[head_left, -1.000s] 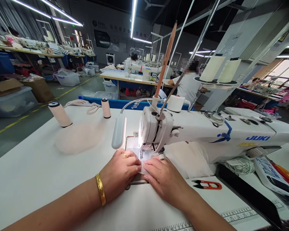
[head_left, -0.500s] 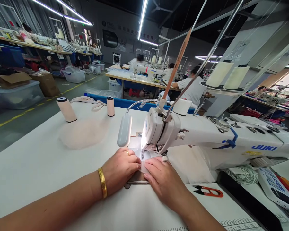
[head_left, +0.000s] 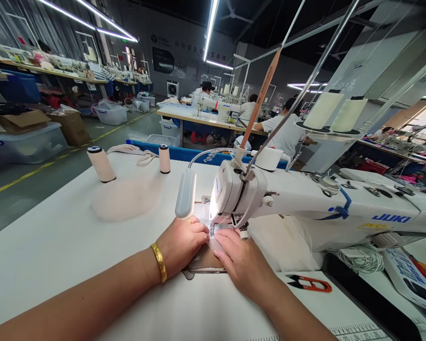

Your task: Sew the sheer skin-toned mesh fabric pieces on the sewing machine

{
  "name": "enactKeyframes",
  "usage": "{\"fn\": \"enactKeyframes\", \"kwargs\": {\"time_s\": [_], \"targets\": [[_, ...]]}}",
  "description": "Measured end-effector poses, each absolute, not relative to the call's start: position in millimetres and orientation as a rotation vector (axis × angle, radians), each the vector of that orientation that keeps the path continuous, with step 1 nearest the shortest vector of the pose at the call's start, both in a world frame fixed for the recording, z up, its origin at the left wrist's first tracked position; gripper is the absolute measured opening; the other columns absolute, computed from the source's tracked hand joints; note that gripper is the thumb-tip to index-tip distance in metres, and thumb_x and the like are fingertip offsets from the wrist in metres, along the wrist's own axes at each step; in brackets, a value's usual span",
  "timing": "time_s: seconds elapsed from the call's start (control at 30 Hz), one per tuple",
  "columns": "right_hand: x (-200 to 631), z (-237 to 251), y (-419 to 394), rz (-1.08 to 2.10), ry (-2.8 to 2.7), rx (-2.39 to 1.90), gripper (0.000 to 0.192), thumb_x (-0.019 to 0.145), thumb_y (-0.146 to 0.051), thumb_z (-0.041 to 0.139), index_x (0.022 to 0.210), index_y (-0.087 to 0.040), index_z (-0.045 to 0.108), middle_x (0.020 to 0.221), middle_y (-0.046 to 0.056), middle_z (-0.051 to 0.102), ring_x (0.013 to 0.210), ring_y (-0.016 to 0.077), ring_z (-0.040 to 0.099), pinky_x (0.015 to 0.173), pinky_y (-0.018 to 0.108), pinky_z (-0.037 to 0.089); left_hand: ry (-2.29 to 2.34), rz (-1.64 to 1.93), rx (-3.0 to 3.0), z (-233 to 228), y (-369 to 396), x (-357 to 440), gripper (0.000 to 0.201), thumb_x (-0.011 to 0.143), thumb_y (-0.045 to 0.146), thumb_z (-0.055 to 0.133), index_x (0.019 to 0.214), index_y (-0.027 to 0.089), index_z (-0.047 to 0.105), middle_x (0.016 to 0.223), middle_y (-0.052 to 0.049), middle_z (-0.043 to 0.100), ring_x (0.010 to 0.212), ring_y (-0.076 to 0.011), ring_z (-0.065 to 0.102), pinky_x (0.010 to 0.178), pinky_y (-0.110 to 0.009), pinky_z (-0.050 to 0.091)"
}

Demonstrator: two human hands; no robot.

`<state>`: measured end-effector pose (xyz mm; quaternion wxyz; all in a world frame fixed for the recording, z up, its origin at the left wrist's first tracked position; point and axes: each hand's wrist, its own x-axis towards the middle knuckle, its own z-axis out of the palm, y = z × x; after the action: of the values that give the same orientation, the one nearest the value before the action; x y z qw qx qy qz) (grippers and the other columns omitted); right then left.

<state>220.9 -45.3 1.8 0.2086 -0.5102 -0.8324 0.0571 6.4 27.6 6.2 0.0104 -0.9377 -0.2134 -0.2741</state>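
A thin, sheer pale fabric (head_left: 216,245) lies under the presser foot (head_left: 212,229) of a white sewing machine (head_left: 287,189). My left hand (head_left: 184,241), wearing a gold bangle (head_left: 158,263) and a ring, is closed, its curled fingertips on the fabric just left of the foot. On the other side, my right hand (head_left: 243,258) lies fairly flat on the fabric, fingers forward and thumb apart, close to the foot. Between the hands shows a brown plate (head_left: 208,260). More sheer fabric (head_left: 284,239) spreads beneath the machine arm. Fingertips hide part of the cloth at the needle.
A lamp (head_left: 186,194) hangs just above my left hand. Orange-handled thread snips (head_left: 310,283) and a long black object (head_left: 369,298) lie at right. Two thread cones (head_left: 102,164) and a blurred pale cloth patch (head_left: 126,200) are at left. People work at machines beyond.
The view has shifted slightly. My left hand has moved a little to the right and forward, and more of the brown plate shows between the hands. My right hand stays near the foot.
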Motion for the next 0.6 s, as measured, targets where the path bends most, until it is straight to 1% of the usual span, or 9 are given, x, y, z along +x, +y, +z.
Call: {"fn": "enactKeyframes", "kwargs": {"time_s": [0.07, 0.17, 0.3, 0.4, 0.5, 0.57, 0.6], "targets": [[220.9, 1.3, -45.0, 0.158, -2.31, -1.419, 0.02, 0.102, -0.017, 0.053, 0.119, -0.021, 0.062, 0.125, 0.009, 0.069, 0.107, 0.0305, 0.063, 0.079, 0.042, 0.054, -0.687, -0.856, -2.924, 5.7, 28.4, 6.4, 0.027, 0.098, 0.007, 0.052, 0.091, 0.019, 0.075, 0.096, -0.003, 0.08, 0.087, -0.021, 0.07, 0.078, -0.038, 0.045], [221.1, 0.7, -45.0, 0.145, -2.294, -1.437, 0.023, 0.102, -0.019, 0.053, 0.123, -0.02, 0.063, 0.131, 0.011, 0.068, 0.106, 0.0308, 0.065, 0.079, 0.044, 0.056, -0.704, -0.866, -2.914, 5.0, 29.6, 6.0, 0.026, 0.098, 0.01, 0.053, 0.091, 0.02, 0.076, 0.096, -0.003, 0.08, 0.087, -0.0211, 0.07, 0.08, -0.038, 0.046], [222.1, 0.7, -45.3, 0.132, -2.282, -1.448, 0.026, 0.102, -0.019, 0.053, 0.126, -0.021, 0.064, 0.135, 0.011, 0.067, 0.108, 0.0307, 0.065, 0.081, 0.045, 0.057, -0.733, -0.859, -2.919, 5.1, 30.0, 5.1, 0.024, 0.099, 0.013, 0.053, 0.093, 0.021, 0.075, 0.103, -0.004, 0.079, 0.096, -0.0227, 0.07, 0.083, -0.038, 0.046], [222.8, 1.1, -45.4, 0.138, -2.271, -1.431, 0.027, 0.102, -0.018, 0.052, 0.127, -0.02, 0.063, 0.134, 0.011, 0.067, 0.11, 0.0314, 0.065, 0.084, 0.046, 0.057, -0.788, -0.791, -2.959, 5.6, 28.7, 5.5, 0.022, 0.099, 0.014, 0.052, 0.1, 0.021, 0.072, 0.107, -0.005, 0.076, 0.102, -0.0241, 0.068, 0.087, -0.04, 0.046], [222.6, 1.5, -45.9, 0.143, -2.243, -1.384, 0.025, 0.103, -0.016, 0.05, 0.124, -0.021, 0.063, 0.128, 0.01, 0.07, 0.107, 0.0299, 0.066, 0.083, 0.044, 0.056, -0.962, -0.691, -2.921, 7.4, 26.1, 6.3, 0.014, 0.096, 0.019, 0.055, 0.102, 0.02, 0.067, 0.104, -0.007, 0.071, 0.094, -0.0265, 0.064, 0.084, -0.043, 0.046], [221.7, 2.4, -47.3, 0.132, -2.228, -1.321, 0.026, 0.103, -0.015, 0.048, 0.122, -0.023, 0.064, 0.122, 0.01, 0.072, 0.107, 0.0286, 0.066, 0.081, 0.042, 0.056, -1.089, -0.619, -2.851, 10.7, 23.0, 6.4, 0.01, 0.094, 0.027, 0.058, 0.097, 0.019, 0.066, 0.096, -0.008, 0.067, 0.085, -0.0271, 0.06, 0.077, -0.043, 0.045], [221.0, 3.2, -48.3, 0.125, -2.226, -1.281, 0.027, 0.103, -0.014, 0.048, 0.122, -0.023, 0.063, 0.12, 0.009, 0.072, 0.108, 0.0282, 0.065, 0.081, 0.041, 0.056, -1.127, -0.58, -2.823, 13.0, 20.8, 6.3, 0.013, 0.093, 0.031, 0.06, 0.091, 0.019, 0.065, 0.092, -0.008, 0.065, 0.081, -0.027, 0.058, 0.074, -0.042, 0.045]]}}
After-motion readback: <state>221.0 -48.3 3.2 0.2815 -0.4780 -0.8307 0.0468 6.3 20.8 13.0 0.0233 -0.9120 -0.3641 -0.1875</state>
